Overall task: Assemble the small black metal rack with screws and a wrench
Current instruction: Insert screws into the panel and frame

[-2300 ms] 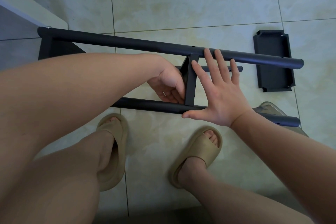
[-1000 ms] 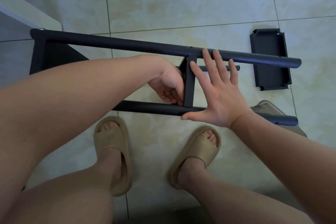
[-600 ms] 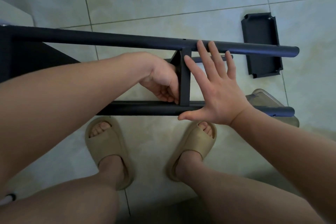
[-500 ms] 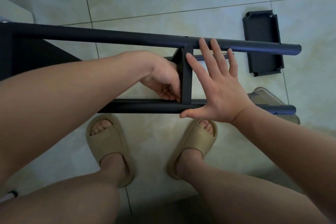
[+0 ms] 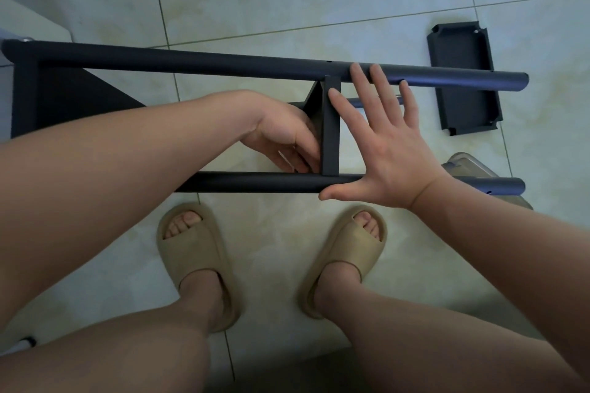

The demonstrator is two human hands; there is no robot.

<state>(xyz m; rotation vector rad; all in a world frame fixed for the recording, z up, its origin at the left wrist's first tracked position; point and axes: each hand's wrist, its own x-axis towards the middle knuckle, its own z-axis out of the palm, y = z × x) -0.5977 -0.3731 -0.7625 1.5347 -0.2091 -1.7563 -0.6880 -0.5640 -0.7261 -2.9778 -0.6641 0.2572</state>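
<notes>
The black metal rack (image 5: pixel 191 64) lies on its side on the tiled floor, its two long tubes running left to right. A black shelf panel (image 5: pixel 330 131) stands between the tubes. My left hand (image 5: pixel 281 134) reaches in from the left, its fingers curled against the panel where it meets the near tube (image 5: pixel 255 182); anything pinched in them is hidden. My right hand (image 5: pixel 383 150) lies flat and spread against the panel's right side, thumb along the near tube and fingertips on the far tube. No wrench or screws show.
A loose black shelf panel (image 5: pixel 469 112) lies on the floor at the right, past the tube ends. A clear plastic container (image 5: pixel 469 166) sits behind my right wrist. My feet in tan sandals (image 5: pixel 191 249) are just under the rack. White furniture (image 5: pixel 28 19) is at the far left.
My view has shifted a little over the rack. Both hands stay at the middle panel, the right one flat, the left fingers shifting slightly at the lower joint.
</notes>
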